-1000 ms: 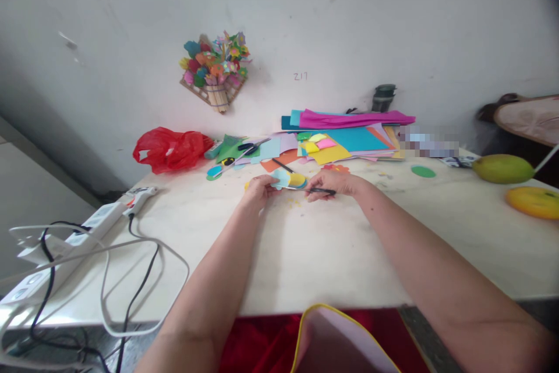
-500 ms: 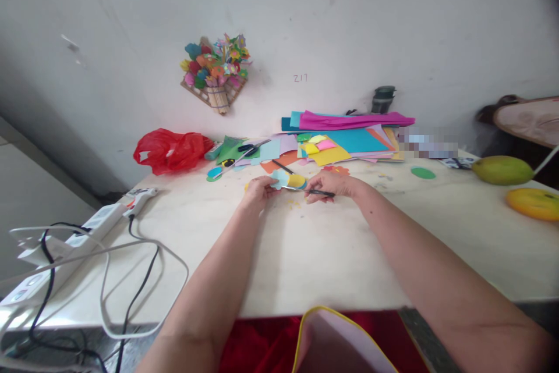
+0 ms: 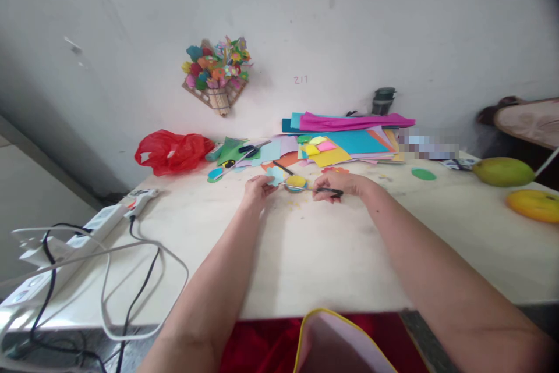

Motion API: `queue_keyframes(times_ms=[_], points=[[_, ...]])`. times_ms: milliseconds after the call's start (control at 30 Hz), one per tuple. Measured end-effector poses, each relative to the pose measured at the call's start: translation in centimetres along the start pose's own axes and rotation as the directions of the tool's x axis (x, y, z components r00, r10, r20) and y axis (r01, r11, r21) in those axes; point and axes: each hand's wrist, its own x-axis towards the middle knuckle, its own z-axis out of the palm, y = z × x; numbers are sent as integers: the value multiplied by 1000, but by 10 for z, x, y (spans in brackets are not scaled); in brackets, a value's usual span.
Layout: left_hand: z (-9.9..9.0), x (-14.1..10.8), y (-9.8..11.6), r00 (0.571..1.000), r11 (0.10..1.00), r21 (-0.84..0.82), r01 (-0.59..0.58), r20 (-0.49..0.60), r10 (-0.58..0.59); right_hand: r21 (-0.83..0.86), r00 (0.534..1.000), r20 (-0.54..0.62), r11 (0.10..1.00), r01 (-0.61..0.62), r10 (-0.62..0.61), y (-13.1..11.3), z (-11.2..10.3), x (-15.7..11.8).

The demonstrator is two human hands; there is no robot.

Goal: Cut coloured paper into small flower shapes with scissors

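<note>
Between the fingers of my left hand (image 3: 258, 190) is a light blue paper flower (image 3: 275, 175) with a scalloped edge. My right hand (image 3: 328, 187) grips scissors (image 3: 328, 191) by their black handles, with the blades pointing left toward the flower. Below the blades, a yellow paper circle (image 3: 297, 181) lies on the table over a blue one. A dark pen-like stick (image 3: 283, 168) rests just behind it. Near my right hand's far side sits an orange-red paper flower (image 3: 335, 170), partly hidden by the hand. Small yellow scraps (image 3: 295, 205) lie in front of the circle.
Coloured paper sheets (image 3: 358, 143) are stacked at the back, with a second pair of scissors (image 3: 250, 150) to their left. A red plastic bag (image 3: 172, 153) stands at the back left. A power strip (image 3: 65, 254) with loose cables lies left. Two mangoes (image 3: 502, 171) sit right.
My right hand and the scissors have shifted slightly right, away from my left hand. The yellow circle now shows whole on the table, apart from the blue flower.
</note>
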Motion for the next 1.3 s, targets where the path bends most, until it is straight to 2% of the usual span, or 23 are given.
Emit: queue_keyframes(times_ms=[167,300,733,967,1300], points=[[1,-1,-1,999,997,-56,-46,-4,46,140,996,-72,988,67,-58,3,-2,-1],[2,-2,-5,999,996,-74,-45,11,46,118,987,-89,982,146,-136,3,7,7],[6,-6,-11,999,989,-142,-25,21,29,302,978,-182,941,155,-102,3,35,34],[12,-10,-11,1000,976,-217,-2,9,4,314,967,-217,928,201,-136,2,39,35],[13,-8,-14,1000,967,-255,-7,4,8,338,961,-262,924,182,-94,3,44,41]])
